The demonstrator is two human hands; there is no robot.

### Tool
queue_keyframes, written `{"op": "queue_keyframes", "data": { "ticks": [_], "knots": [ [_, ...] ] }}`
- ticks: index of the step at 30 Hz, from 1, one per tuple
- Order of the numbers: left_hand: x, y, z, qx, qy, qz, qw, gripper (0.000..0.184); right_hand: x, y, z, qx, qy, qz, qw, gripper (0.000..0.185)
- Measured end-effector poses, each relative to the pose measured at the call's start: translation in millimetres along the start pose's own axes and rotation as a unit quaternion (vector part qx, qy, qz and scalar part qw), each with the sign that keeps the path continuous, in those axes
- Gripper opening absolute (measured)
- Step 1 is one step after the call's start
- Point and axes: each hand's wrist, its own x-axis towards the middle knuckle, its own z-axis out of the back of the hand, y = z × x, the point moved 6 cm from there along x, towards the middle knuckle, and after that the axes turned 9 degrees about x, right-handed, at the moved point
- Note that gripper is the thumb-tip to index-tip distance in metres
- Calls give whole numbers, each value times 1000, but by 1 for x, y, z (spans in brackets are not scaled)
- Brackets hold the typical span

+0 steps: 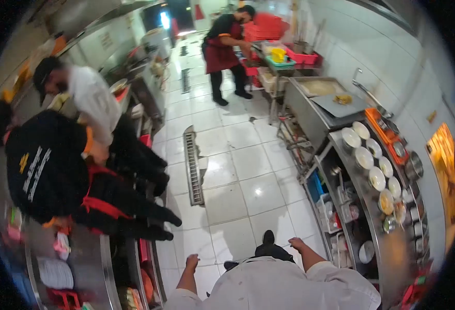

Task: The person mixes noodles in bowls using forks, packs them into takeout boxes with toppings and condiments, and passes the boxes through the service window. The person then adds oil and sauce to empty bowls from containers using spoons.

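Observation:
My left hand [191,262] hangs low over the white tiled floor [227,206], with nothing seen in it. Its fingers are loosely bent and a fingertip sticks out. On the other side, my right hand [296,243] is held out from my body, also without anything visible in it, its fingers partly extended. Neither hand touches a surface. The nearest thing to my right hand is the metal shelf unit [336,175]. Both hands look small, so the finger details are coarse. My shoes [268,237] show between them on the tiles.
Two people [46,160] lean over the left counter, their legs reaching into the aisle. Farther on, a person in a red apron [219,57] stands at a side table. A long drain grate [192,165] lies in the floor. Several bowls [363,157] line the right counter, beyond a metal sink [302,108].

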Motion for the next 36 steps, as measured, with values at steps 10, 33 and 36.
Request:
{"op": "queue_keyframes", "data": {
  "ticks": [10, 33, 36],
  "knots": [
    [30, -84, -90, 229, 42, -296, 926, 38, -123, -34, 23, 187, -98, -331, 920, 32],
    [69, -346, -321, 322, 243, -301, 864, 36, -16, 44, 126, 201, -245, -93, 944, 19],
    [30, -392, -345, 252, 313, -369, 838, 36, -18, 9, 78, 180, -217, -109, 953, 23]
  ]
}}
